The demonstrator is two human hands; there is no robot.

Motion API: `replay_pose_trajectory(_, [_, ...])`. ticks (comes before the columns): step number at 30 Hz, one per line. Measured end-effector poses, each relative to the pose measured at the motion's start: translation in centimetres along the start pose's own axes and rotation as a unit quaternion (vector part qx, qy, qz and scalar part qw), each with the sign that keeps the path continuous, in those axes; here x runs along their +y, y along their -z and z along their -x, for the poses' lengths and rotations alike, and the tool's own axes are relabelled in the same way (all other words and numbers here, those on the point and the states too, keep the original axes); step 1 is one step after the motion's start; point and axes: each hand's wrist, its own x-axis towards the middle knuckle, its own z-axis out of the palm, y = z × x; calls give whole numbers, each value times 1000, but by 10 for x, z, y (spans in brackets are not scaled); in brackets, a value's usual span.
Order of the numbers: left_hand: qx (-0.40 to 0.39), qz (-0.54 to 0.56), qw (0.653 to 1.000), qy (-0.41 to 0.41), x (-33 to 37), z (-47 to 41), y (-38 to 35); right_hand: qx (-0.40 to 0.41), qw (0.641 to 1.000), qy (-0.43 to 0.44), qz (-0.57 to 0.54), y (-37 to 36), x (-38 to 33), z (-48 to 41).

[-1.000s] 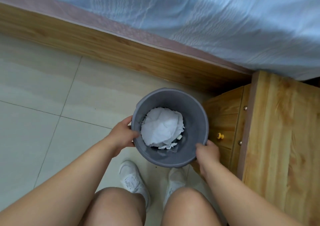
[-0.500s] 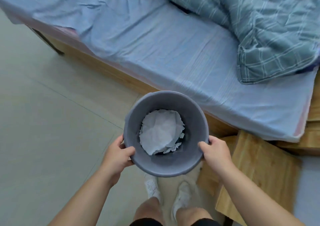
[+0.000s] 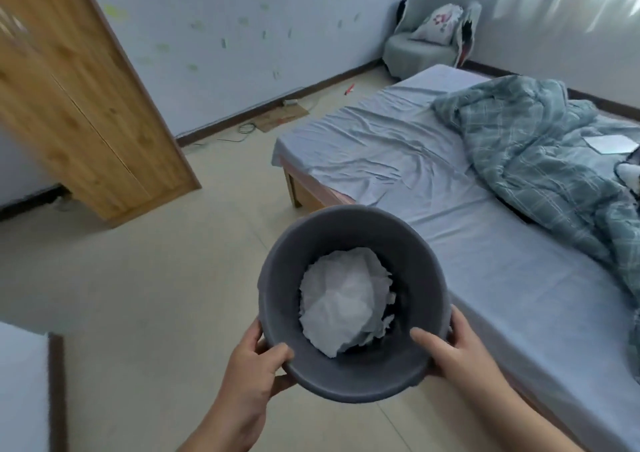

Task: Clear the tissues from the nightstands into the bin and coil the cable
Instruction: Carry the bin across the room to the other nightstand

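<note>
Two hands holding one bin
Left hand [image 3: 251,370] and right hand [image 3: 457,353] are gripping the grey bin [image 3: 349,230], crumpled white tissues [image 3: 341,304] lying inside.

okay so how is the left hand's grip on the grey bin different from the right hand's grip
The left hand grips the bin at its near-left rim; the right hand grips the near-right rim. The left thumb curls over the rim and lies short along it; the right thumb reaches further down the inner wall, towards the tissues. Both hands pinch the rim, thumb inside and fingers outside, and hold the bin in the air.
</note>
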Motion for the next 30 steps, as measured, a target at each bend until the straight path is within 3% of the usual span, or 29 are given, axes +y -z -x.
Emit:
replay_pose_trajectory(7, [40,27,999,-7,41,-54,58,-59,997,17,-43,-70,-41,-77])
replay_pose_trajectory(15, [65,58,996,-19,120,-198,114,-69,998,11,6,-158,-85,-255])
replay_pose_trajectory(24, [175,84,980,-47,226,-336,244,-223,969,35,98,-348,-196,-457])
replay_pose_trajectory(30, [203,102,973,-49,273,-455,327,-249,961,46,111,-464,-226,-575])
